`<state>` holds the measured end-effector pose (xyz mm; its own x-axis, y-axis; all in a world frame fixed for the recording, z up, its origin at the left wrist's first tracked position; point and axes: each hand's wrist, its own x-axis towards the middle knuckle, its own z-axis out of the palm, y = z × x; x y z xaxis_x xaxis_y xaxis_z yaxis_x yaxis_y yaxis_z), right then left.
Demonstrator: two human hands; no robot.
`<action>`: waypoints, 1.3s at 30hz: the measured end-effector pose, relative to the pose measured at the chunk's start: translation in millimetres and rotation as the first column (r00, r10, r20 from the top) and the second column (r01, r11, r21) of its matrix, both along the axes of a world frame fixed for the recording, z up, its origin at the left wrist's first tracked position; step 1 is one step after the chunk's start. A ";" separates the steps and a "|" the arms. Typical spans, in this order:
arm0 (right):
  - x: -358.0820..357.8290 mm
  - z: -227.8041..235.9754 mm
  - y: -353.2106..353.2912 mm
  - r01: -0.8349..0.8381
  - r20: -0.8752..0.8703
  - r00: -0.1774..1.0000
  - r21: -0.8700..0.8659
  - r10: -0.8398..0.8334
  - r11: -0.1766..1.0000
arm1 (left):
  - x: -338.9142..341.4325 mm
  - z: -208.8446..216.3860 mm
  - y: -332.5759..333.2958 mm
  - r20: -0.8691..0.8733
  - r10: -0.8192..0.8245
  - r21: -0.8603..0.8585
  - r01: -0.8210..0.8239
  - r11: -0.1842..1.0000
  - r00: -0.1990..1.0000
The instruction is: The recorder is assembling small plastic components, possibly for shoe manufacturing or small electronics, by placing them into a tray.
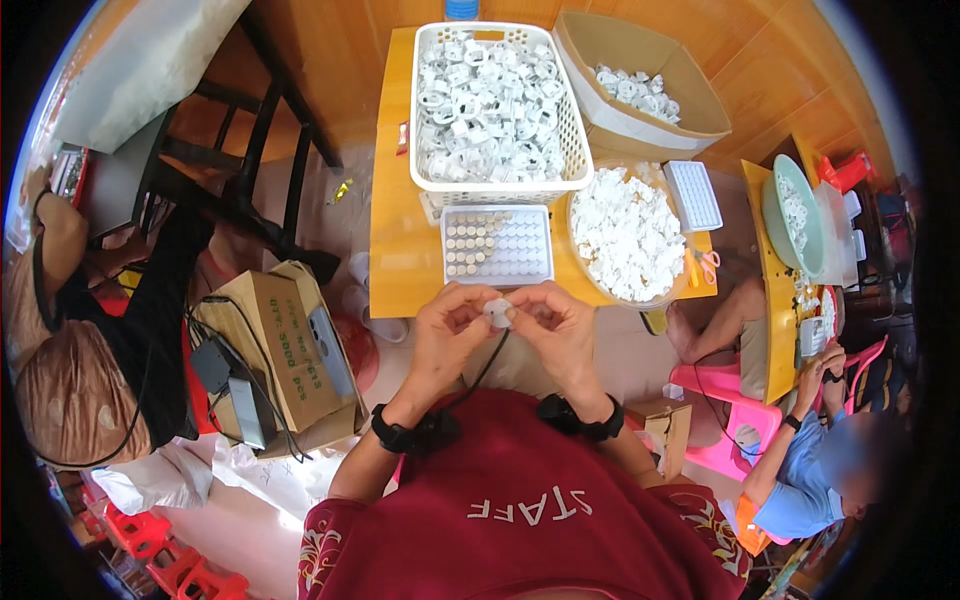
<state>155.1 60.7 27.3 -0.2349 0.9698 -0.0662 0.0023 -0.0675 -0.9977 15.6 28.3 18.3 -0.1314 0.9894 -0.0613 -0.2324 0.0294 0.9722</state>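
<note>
Between my two hands, just off the table's near edge, is a small round white plastic piece (497, 312). My left hand (452, 325) pinches its left side with thumb and fingertips, and my right hand (553, 328) grips its right side the same way. Straight ahead of the hands lies a white tray (525, 262) with rows of round wells; beige round pieces fill its left part. Behind that stands a white perforated basket (503, 178) heaped with white plastic parts. On the right a round shallow bowl (574, 262) holds a pile of small white pieces (630, 230).
A second white tray (693, 195) and orange-handled scissors (709, 264) lie right of the bowl. Behind them is an open cardboard box (620, 125) of white parts. A carton with cables (285, 350) stands at left. Another person (800, 490) works at a side table, right; someone sits at far left.
</note>
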 end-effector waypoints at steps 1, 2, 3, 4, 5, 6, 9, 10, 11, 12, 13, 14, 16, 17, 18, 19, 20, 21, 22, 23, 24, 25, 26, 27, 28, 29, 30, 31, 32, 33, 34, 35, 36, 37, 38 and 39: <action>-0.8 1.7 -0.9 0.009 0.004 1.000 0.013 -0.009 1.000 | -1.4 3.4 0.2 0.110 0.000 -0.068 0.008 0.998 0.994; -2.7 4.7 -2.0 -0.002 -0.004 1.000 0.030 0.002 1.000 | -2.7 5.5 0.3 0.219 0.004 -0.133 0.026 0.991 0.976; -5.9 7.2 -2.4 -0.019 -0.014 1.000 0.049 0.020 0.999 | -5.2 3.9 -1.0 0.220 -0.005 -0.115 0.031 0.993 0.975; -7.6 9.8 -2.4 -0.041 0.004 0.999 0.080 0.041 0.996 | -7.3 -0.1 -2.6 0.251 0.015 -0.151 0.024 0.988 0.968; -8.4 10.9 -1.7 -0.032 0.009 0.999 0.101 0.031 0.994 | -8.6 -4.5 -3.4 0.281 0.035 -0.187 0.019 0.982 0.959; -9.2 11.5 -2.6 -0.054 0.034 0.998 0.088 0.051 0.995 | -9.0 -9.1 -5.1 0.304 0.058 -0.182 -0.001 0.983 0.951; -6.3 12.7 -0.4 -0.097 0.074 0.993 0.083 0.091 0.992 | -7.8 -10.5 -3.8 0.377 0.031 -0.104 0.009 0.995 0.926; -6.1 13.3 0.8 -0.097 0.077 0.993 0.073 0.091 0.993 | -8.0 -13.3 -3.5 0.395 0.023 -0.087 0.012 0.996 0.918; -6.5 13.9 2.1 -0.099 0.080 0.992 0.062 0.094 0.993 | -8.1 -12.4 -2.3 0.397 0.023 -0.075 0.007 0.997 0.918; -7.0 14.5 3.4 -0.107 0.082 0.992 0.072 0.101 0.992 | -7.7 -11.1 -0.9 0.419 0.018 -0.074 0.015 0.997 0.908; -7.8 15.0 4.9 -0.110 0.072 0.992 0.067 0.105 0.992 | -7.9 -10.4 0.4 0.441 0.013 -0.075 0.022 0.997 0.898; -8.6 15.3 6.7 -0.115 0.062 0.992 0.061 0.111 0.992 | -9.1 -11.3 1.3 0.443 0.018 -0.067 0.012 0.998 0.897; -9.4 14.3 9.0 -0.117 0.107 0.989 0.088 0.107 0.989 | -11.0 -12.6 2.7 0.422 -0.006 -0.063 0.036 0.997 0.907; -9.0 14.1 11.5 -0.110 0.147 0.985 0.109 0.094 0.988 | -10.4 -8.4 2.9 0.424 0.001 -0.058 0.027 0.998 0.906; -5.7 14.7 16.4 -0.115 0.149 0.984 0.113 0.097 0.987 | -8.1 0.8 2.6 0.423 0.003 -0.069 0.030 0.997 0.906; -1.9 15.6 23.6 -0.073 0.128 0.990 0.105 0.059 0.992 | -8.6 6.3 1.9 0.421 0.010 -0.083 0.028 0.996 0.907; 3.8 17.8 32.3 -0.030 0.106 0.994 0.095 0.020 0.995 | -9.9 7.5 1.6 0.421 0.017 -0.080 0.019 0.997 0.907; 12.8 25.1 46.5 0.025 0.129 0.991 0.138 -0.043 0.990 | -11.9 10.0 0.5 0.424 0.002 -0.068 0.030 0.997 0.906; 23.6 34.5 66.0 0.079 0.150 0.983 0.183 -0.107 0.980 | -14.9 10.3 -0.8 0.427 -0.014 -0.056 0.042 0.998 0.904; 33.2 50.7 86.8 0.181 0.104 0.973 0.227 -0.208 0.957 | -19.1 7.2 -2.1 0.427 -0.010 -0.051 0.035 0.998 0.904; 48.4 60.1 111.1 0.227 0.069 0.960 0.383 -0.273 0.896 | -23.3 2.3 -3.7 0.417 -0.079 -0.046 0.108 0.993 0.905; 53.5 80.6 128.5 0.289 0.116 0.913 0.491 -0.390 0.822 | -26.4 -2.2 -5.5 0.407 -0.148 -0.043 0.180 0.983 0.902; 57.3 96.3 144.9 0.332 0.076 0.898 0.530 -0.434 0.781 | -28.8 -4.8 -7.3 0.407 -0.145 -0.039 0.176 0.984 0.902; 61.0 101.9 159.1 0.329 0.075 0.899 0.533 -0.431 0.779 | -30.5 -6.2 -8.8 0.393 -0.166 -0.048 0.201 0.978 0.904; 63.1 103.4 172.1 0.335 0.100 0.870 0.600 -0.483 0.727 | -32.0 -7.4 -11.1 0.379 -0.184 -0.059 0.222 0.973 0.907; 62.9 101.2 179.0 0.334 0.119 0.836 0.663 -0.536 0.669 | -32.9 -8.4 -14.2 0.378 -0.180 -0.057 0.217 0.975 0.908; 59.9 96.0 181.8 0.332 0.116 0.838 0.668 -0.534 0.666 | -33.7 -8.5 -14.6 0.376 -0.174 -0.072 0.216 0.974 0.910; 54.3 84.8 181.8 0.215 0.157 0.862 0.747 -0.482 0.628 | -34.4 -9.1 -16.2 0.373 -0.163 -0.093 0.212 0.973 0.913; 47.5 73.6 181.3 0.097 0.203 0.878 0.812 -0.433 0.576 | -35.0 -9.6 -16.6 0.370 -0.158 -0.093 0.206 0.974 0.915; 36.0 61.0 177.3 0.013 0.310 0.877 0.748 -0.367 0.663 | -36.2 -10.9 -19.4 0.379 -0.153 -0.093 0.202 0.975 0.913; 23.3 51.1 172.1 -0.065 0.410 0.863 0.670 -0.295 0.740 | -36.5 -11.5 -21.4 0.388 -0.152 -0.095 0.203 0.975 0.909; 8.5 46.1 166.9 -0.134 0.478 0.851 0.597 -0.217 0.791 | -36.8 -10.1 -23.2 0.384 -0.151 -0.100 0.204 0.974 0.911; -4.0 42.5 164.0 -0.206 0.539 0.832 0.518 -0.130 0.830 | -36.6 -7.1 -24.2 0.379 -0.145 -0.113 0.202 0.973 0.914; -11.3 37.6 164.6 -0.208 0.534 0.837 0.516 -0.122 0.831 | -36.4 -4.6 -25.0 0.372 -0.139 -0.128 0.199 0.972 0.918; -18.5 30.9 167.1 -0.283 0.635 0.762 0.505 -0.129 0.815 | -36.5 -3.6 -26.1 0.365 -0.129 -0.135 0.190 0.973 0.922; -28.5 23.3 170.9 -0.367 0.723 0.679 0.486 -0.128 0.793 | -37.8 -3.3 -27.7 0.355 -0.124 -0.142 0.185 0.972 0.927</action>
<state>126.6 231.6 50.6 -0.4736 0.8388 0.2685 0.6609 0.5400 -0.5212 -22.2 0.5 15.0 0.0814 0.9663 -0.2442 -0.5278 0.2496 0.8119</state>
